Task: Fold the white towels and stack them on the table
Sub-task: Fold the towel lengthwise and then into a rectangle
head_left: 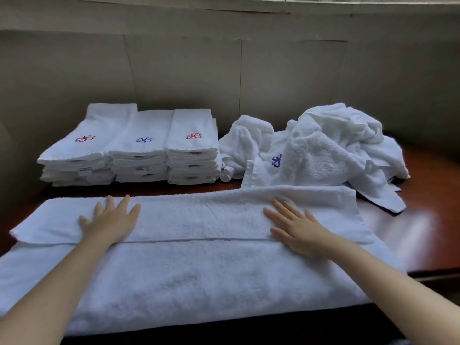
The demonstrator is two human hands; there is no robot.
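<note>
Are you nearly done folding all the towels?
Not yet. Three folded stacks sit at the back left. The left hand and right hand press flat on one long towel, folded over once. The crumpled pile at the back right is unfolded.

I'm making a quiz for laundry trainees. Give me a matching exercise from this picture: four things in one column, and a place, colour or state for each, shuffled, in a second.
Things
1. middle stack of folded towels
2. heap of unfolded towels
3. large towel
4. table

Descriptions
A. glossy reddish-brown
B. spread at the front, pressed flat by the left hand and right hand
C. neatly piled, blue emblem on its top towel
D. crumpled, at the back right

Pairs: 1-C, 2-D, 3-B, 4-A
</note>
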